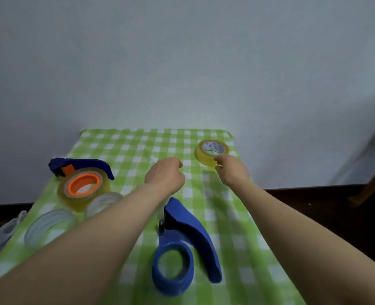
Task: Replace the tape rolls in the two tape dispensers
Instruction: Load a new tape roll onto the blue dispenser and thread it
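Desk (138,148): green-and-white checked cloth, set against a plain pale wall (182,62); dark floor (314,201) either side. Far right: yellow tape roll (206,159), right hand (232,170) pinching its near edge. Centre: left hand (165,175), loosely fisted, holding nothing. Near centre: empty blue dispenser (182,245). Left: loaded dispenser (81,172) (orange core); two clear rolls (50,225) beside it.

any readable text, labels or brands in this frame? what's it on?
Yellow tape roll: blue print on the white inner core, too blurred to read.
Both blue dispensers: no visible markings.
Clear tape rolls: none visible.
Nothing legible anywhere in the frame.
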Tool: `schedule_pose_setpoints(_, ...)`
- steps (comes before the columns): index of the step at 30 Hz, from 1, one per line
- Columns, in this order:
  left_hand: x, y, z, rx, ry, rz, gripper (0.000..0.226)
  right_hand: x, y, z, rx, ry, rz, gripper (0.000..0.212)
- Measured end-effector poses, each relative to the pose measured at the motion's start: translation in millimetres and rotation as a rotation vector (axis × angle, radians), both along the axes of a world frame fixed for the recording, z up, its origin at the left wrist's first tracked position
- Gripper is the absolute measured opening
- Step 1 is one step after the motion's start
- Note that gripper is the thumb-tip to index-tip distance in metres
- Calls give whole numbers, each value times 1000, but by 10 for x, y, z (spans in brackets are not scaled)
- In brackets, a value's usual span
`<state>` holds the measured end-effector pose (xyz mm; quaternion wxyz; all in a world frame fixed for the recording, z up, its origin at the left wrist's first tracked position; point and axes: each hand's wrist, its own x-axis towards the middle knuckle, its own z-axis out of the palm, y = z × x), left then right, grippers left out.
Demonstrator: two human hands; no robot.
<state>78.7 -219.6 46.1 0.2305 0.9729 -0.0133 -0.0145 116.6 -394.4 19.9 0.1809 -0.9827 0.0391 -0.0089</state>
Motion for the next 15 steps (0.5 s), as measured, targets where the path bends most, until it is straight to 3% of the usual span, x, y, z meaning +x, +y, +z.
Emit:
schedule_pose_setpoints(6,412,25,-163,30,44,18,29,506,41,-198,-186,-1,80,53)
schedule_pose_setpoints(10,506,69,-172,40,46,27,38,669,53,-288,-383,-20,121,44)
schedule_pose_setpoints(15,434,153,-120,46,48,30,41,644,90,-236,-421,-74,92,34)
